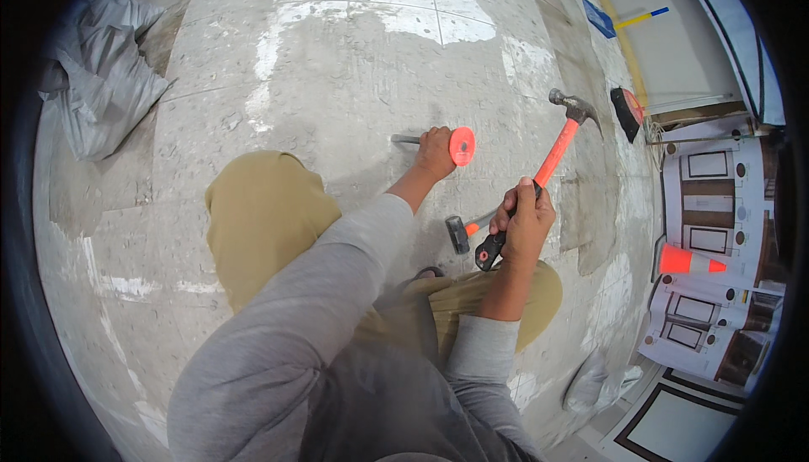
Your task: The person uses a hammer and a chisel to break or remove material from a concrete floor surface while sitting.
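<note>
A pale grey floor [211,138] of large square panels spreads all around the chisel [406,138], its seams thin, its surface chipped, scuffed and patched with chalky white and brown. Far left of the chisel slumps a crumpled whitish sack [114,83]; far right are printed panels [716,180] and an orange-and-white cone [687,260]. The chisel has a grey metal shaft and a round, flat orange guard [462,148]. The left hand [436,154] wraps closely round it; whether its tip meets the floor, I cannot tell. Right of the chisel, the right hand [527,219] grips a claw hammer [556,155], its metal head raised, its handle orange and black. Below the chisel lies a sledgehammer [458,235] with a blocky dark head.
</note>
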### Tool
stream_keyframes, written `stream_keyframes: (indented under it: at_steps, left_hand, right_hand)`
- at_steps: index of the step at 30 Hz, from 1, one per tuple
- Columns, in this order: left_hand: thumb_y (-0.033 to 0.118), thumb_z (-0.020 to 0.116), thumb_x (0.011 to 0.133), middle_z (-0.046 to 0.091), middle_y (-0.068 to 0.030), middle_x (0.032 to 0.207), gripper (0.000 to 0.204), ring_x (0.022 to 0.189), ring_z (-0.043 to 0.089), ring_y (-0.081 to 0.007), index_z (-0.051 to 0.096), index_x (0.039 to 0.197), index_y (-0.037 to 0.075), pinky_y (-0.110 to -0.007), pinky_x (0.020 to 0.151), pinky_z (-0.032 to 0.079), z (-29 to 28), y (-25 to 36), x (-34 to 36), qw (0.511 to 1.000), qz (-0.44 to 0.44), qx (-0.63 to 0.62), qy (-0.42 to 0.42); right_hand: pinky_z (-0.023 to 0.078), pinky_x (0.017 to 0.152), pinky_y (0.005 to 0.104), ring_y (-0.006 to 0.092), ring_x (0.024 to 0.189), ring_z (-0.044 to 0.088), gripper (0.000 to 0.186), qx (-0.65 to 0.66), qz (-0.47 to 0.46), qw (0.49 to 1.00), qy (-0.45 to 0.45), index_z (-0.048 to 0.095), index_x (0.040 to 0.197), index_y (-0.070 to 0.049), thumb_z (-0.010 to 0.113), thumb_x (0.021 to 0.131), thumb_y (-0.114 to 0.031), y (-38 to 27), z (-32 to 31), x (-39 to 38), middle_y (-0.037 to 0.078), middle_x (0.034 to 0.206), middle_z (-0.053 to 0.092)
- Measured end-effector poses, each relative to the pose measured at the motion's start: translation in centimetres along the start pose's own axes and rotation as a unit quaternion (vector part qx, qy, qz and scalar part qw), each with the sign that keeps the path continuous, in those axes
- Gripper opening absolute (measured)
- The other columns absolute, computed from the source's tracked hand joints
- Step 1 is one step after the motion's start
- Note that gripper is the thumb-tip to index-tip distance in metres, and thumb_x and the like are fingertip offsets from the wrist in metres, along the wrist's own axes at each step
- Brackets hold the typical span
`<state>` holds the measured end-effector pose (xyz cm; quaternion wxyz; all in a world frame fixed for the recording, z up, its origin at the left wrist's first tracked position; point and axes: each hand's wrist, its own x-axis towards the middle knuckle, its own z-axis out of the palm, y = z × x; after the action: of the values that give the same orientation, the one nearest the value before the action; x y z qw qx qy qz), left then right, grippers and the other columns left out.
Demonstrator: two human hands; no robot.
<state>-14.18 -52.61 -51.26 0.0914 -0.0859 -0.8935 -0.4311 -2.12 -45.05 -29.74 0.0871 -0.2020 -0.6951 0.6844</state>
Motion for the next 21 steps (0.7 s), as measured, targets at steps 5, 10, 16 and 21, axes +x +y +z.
stream_keyframes:
  at_steps: [5, 10, 16, 21]
  left_hand:
    - [0.019, 0.065, 0.077, 0.06, -0.0125, 0.092, 0.017, 0.094, 0.055, -0.0324, 0.063, 0.088, 0.006, -0.045, 0.084, 0.043, -0.8, -0.3, 0.1, 0.999, -0.028, -0.03, -0.022]
    - [0.018, 0.065, 0.078, 0.06, -0.013, 0.096, 0.02, 0.097, 0.054, -0.0317, 0.062, 0.092, 0.005, -0.043, 0.087, 0.044, -1.3, -0.9, 0.8, 0.995, -0.035, -0.091, 0.037]
    - [0.017, 0.066, 0.078, 0.059, -0.0143, 0.096, 0.022, 0.095, 0.055, -0.033, 0.06, 0.095, 0.004, -0.044, 0.084, 0.046, -0.7, -2.7, 1.6, 0.986, -0.047, -0.106, 0.12]
    - [0.016, 0.066, 0.077, 0.058, -0.0144, 0.095, 0.021, 0.092, 0.055, -0.0338, 0.06, 0.093, 0.004, -0.044, 0.081, 0.047, -1.2, -2.0, 1.8, 0.985, -0.064, -0.101, 0.125]
  right_hand:
    - [0.037, 0.033, 0.027, 0.009, 0.037, 0.039, 0.025, -0.01, -0.018, 1.0, -0.005, 0.044, 0.082, -0.005, 0.052, 0.096, -0.024, -0.2, 0.1, -0.3, 0.004, 0.061, 0.046]
    - [0.036, 0.033, 0.0263, 0.0092, 0.037, 0.041, 0.024, 0.004, -0.037, 0.999, -0.019, 0.045, 0.083, -0.003, 0.052, 0.096, -0.022, -0.2, 0.6, -0.8, 0.004, 0.06, 0.047]
    - [0.035, 0.033, 0.0266, 0.0093, 0.037, 0.04, 0.023, -0.008, -0.053, 0.998, -0.032, 0.046, 0.086, -0.002, 0.051, 0.097, -0.021, -1.0, 1.5, -1.7, 0.004, 0.06, 0.046]
    - [0.036, 0.034, 0.0265, 0.0096, 0.038, 0.04, 0.023, -0.013, -0.097, 0.995, -0.027, 0.046, 0.086, -0.002, 0.049, 0.098, -0.021, -2.6, 1.8, -2.4, 0.004, 0.06, 0.045]
